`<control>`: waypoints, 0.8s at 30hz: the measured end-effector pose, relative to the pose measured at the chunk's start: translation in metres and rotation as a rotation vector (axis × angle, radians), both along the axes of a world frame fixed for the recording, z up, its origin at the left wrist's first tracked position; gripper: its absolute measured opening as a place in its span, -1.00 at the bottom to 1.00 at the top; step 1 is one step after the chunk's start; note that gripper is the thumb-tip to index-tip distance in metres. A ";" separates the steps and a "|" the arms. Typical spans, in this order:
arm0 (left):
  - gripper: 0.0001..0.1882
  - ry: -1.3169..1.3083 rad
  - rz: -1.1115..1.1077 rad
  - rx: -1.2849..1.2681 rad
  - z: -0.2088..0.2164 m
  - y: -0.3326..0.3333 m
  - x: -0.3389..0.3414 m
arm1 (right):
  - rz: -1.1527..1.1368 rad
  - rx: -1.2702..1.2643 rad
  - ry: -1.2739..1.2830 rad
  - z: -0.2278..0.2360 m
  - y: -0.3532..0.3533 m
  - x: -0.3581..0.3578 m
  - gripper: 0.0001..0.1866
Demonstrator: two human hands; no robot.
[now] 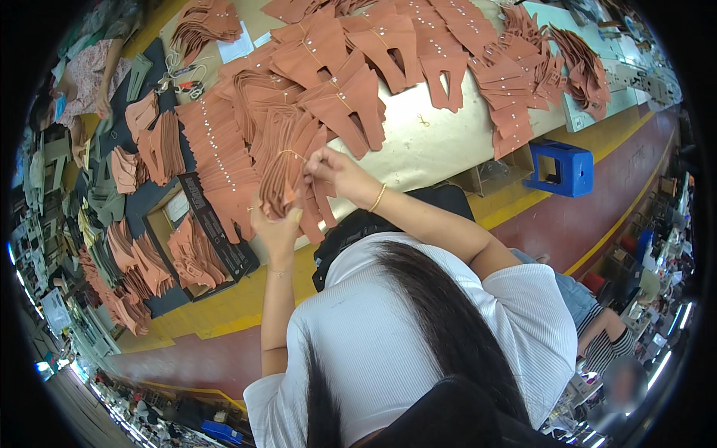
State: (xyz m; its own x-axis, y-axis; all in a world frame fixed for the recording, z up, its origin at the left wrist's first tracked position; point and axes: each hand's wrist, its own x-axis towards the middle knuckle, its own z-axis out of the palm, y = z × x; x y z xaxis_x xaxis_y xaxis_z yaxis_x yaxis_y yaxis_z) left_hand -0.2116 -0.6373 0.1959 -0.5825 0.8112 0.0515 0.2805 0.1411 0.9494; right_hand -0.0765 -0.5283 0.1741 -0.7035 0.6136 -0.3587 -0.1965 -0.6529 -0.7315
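Note:
A thick bundle of rust-coloured cut fabric pieces (278, 170) lies at the near edge of the table, its layers fanned out. My left hand (276, 227) is closed around the near end of this bundle, thumb along its side. A thin yellow string (288, 153) loops over the bundle's middle. At the string's right end my right hand (334, 173) pinches with thumb and fingers; the fingertips partly hide what is between them. Beside the left hand lies a row of overlapped rust pieces (213, 153) with small white labels.
More tied rust bundles (347, 101) cover the table (418, 134). A box of pieces (196, 254) stands at left, near a person's arm (112, 71). A blue plastic stool (562, 169) stands on the floor at right. A white machine (646, 82) sits far right.

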 end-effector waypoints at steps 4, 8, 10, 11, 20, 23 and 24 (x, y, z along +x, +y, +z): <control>-0.47 -0.102 -0.091 -0.048 0.011 -0.004 -0.008 | 0.355 0.011 -0.082 0.019 0.023 0.035 -0.75; -0.46 0.462 -0.369 -0.031 0.022 -0.015 -0.012 | -0.120 -0.303 0.152 -0.003 0.068 0.055 -0.79; -0.48 0.306 -0.227 0.043 0.028 -0.022 0.000 | -0.260 -0.567 0.158 -0.031 0.074 0.055 -0.78; -0.49 0.239 -0.141 0.069 0.033 -0.024 0.006 | -0.229 -0.680 0.090 -0.047 0.062 0.051 -0.78; -0.36 -0.514 0.553 0.488 0.102 -0.004 -0.025 | -0.086 0.251 -0.766 -0.142 0.040 0.119 -0.79; -0.39 -0.515 0.599 0.437 0.102 -0.030 -0.033 | -0.202 0.791 -1.222 -0.170 0.094 0.157 -0.62; -0.39 -0.498 0.613 0.383 0.098 -0.041 -0.036 | -0.172 0.850 -1.356 -0.181 0.104 0.165 -0.53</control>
State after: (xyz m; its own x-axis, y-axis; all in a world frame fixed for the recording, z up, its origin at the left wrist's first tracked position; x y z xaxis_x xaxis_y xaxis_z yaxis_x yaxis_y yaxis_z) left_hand -0.2477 -0.6785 0.2942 -0.9375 0.3267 -0.1197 -0.1995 -0.2227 0.9543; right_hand 0.0888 -0.4243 -0.0070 -0.0717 0.9845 -0.1600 0.8414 -0.0264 -0.5398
